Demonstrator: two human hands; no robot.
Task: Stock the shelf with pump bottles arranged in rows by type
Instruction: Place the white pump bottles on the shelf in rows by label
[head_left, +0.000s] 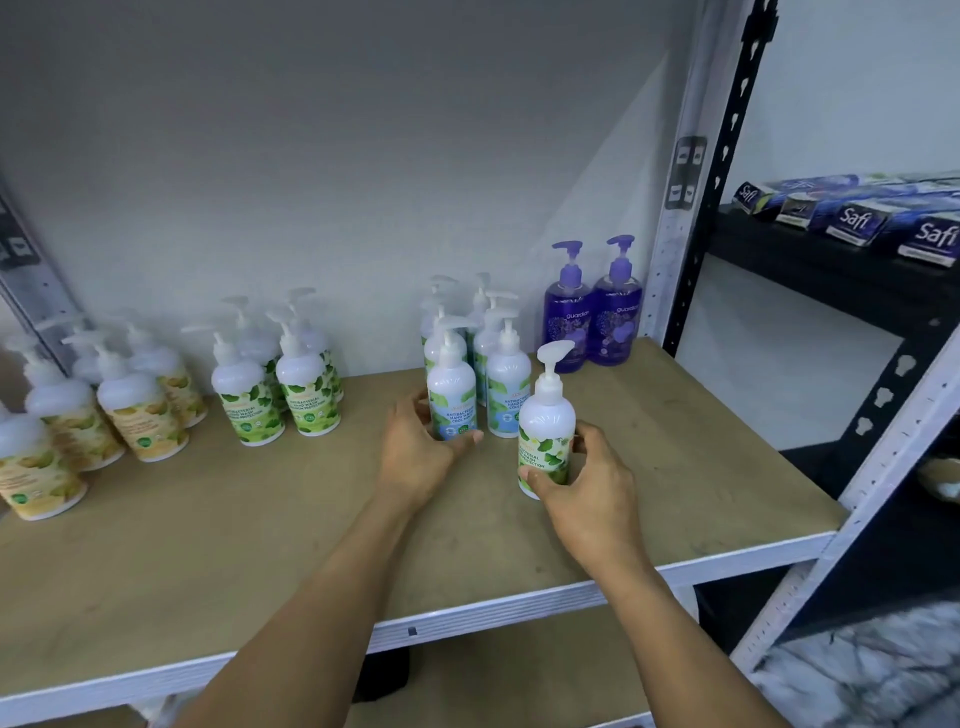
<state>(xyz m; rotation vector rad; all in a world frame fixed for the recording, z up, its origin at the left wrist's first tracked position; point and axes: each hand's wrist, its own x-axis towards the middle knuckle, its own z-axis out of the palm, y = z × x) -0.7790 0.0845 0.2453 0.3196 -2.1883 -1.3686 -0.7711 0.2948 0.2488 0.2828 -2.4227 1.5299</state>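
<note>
A: Which step?
B: Sorting. Left hand (415, 452) is clasping a blue bottle (451, 395) in its row; right hand (587, 483) is clasping a green bottle (546, 431), upright near the shelf (208, 545) front.
A: Next?
B: Likely carrying it to the green row (275, 384).

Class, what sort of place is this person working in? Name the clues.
Probably a shop or stockroom: a metal rack shelf holds pump bottles grouped by type, and Safi boxes line the neighbouring black rack.
</note>
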